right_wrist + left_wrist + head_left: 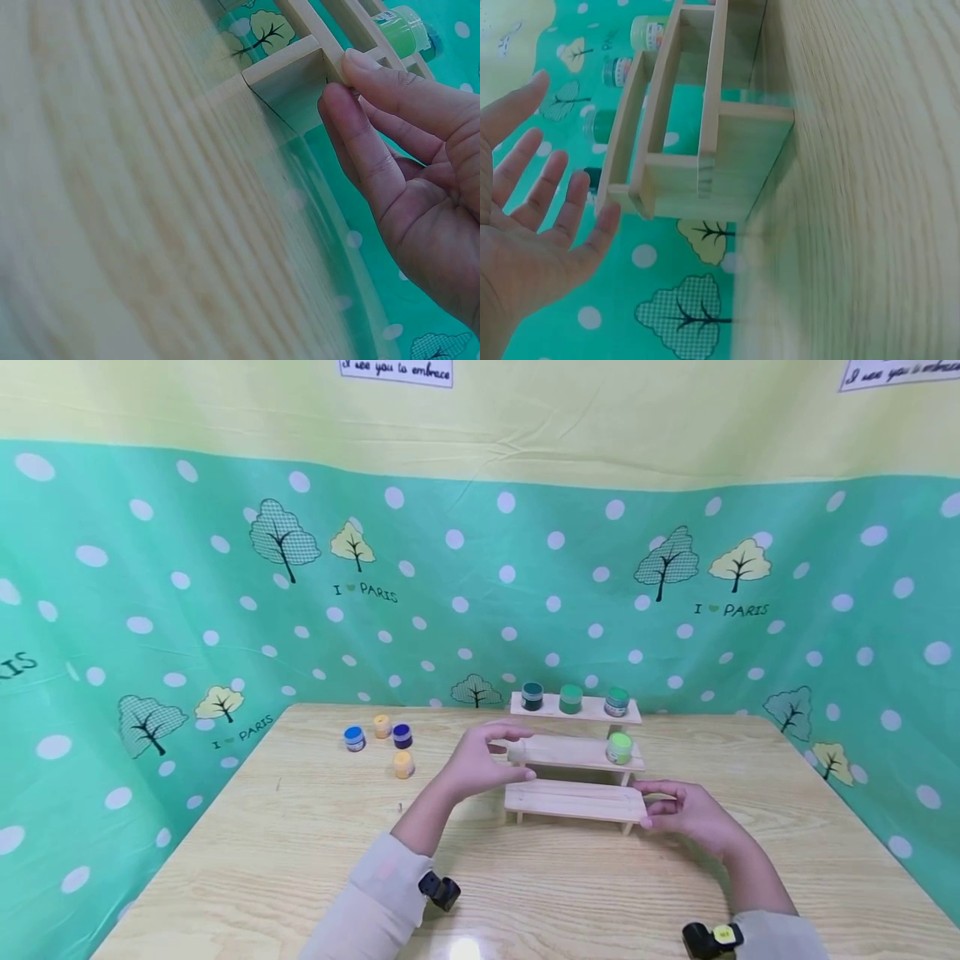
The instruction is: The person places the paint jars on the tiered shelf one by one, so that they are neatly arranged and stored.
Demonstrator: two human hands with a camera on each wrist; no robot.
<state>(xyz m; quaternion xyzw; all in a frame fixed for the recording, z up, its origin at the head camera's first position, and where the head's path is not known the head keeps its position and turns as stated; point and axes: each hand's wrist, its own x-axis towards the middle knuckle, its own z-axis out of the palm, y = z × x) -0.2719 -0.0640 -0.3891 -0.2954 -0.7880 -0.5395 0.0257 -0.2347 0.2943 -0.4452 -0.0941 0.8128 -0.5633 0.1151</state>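
A three-tier wooden shelf [577,799] stands on the table. On its top tier are a dark teal jar [532,697] and two green jars, a middle one [570,699] and a right one [617,702]. A light green jar [618,748] sits at the right end of the middle tier. My left hand [480,762] is at the shelf's left side, fingers spread and holding nothing; in the left wrist view its palm [532,255] appears apart from the wood. With thumb and fingertips, my right hand [420,150] pinches the right end of the lowest tier.
Left of the shelf, several small jars are on the wooden table [300,860]: a blue one [355,739], a dark purple one [402,736], and two yellow-orange ones, one farther back [382,726] and one nearer [403,765]. A green dotted curtain [420,643] hangs behind the table.
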